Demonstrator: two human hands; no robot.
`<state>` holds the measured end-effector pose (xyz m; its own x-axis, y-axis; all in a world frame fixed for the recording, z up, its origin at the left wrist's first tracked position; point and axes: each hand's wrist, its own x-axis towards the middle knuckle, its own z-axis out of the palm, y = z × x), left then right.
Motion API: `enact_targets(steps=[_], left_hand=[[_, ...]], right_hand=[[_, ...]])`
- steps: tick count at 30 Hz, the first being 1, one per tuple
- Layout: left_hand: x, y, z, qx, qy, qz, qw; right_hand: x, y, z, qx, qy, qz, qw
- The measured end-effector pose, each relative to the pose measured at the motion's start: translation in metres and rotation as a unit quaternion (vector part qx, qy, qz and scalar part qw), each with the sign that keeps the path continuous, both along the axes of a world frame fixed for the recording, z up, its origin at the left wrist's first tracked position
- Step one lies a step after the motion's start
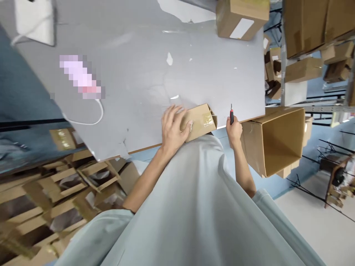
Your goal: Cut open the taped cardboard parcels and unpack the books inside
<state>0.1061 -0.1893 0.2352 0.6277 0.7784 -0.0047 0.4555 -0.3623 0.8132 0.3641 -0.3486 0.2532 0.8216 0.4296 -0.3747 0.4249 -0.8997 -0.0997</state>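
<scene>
A small cardboard box (198, 123) lies at the near edge of the grey table, right in front of my body. Clear tape shines on its side, and its right end shows loose flaps. My left hand (174, 127) grips the box's left end, thumb on the near side and fingers over the far side. To the right of the box, just off the table edge, my right hand (234, 130) is closed around a red-and-black utility knife (232, 116). Its thin metal tip points away from me, apart from the box.
On the grey table (133, 74) stand a taped carton (242, 18) at the far right and a white device (34, 22) at the far left. A white cable (101, 112) curls below a pixelated patch. An open carton (283, 142) stands right; several open boxes (66, 184) fill the lower left.
</scene>
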Motion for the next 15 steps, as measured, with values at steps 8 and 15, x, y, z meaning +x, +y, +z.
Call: enact_targets(steps=[8,15], left_hand=[[-0.035,-0.045,-0.006,-0.189,0.089,0.272,0.939],[-0.014,-0.055,-0.019,-0.251,-0.037,0.356,0.899]], right_hand=[[0.072,0.016,-0.116,-0.048,0.051,0.037,0.997],[0.085,0.009,-0.137,0.017,0.064,0.071,0.995]])
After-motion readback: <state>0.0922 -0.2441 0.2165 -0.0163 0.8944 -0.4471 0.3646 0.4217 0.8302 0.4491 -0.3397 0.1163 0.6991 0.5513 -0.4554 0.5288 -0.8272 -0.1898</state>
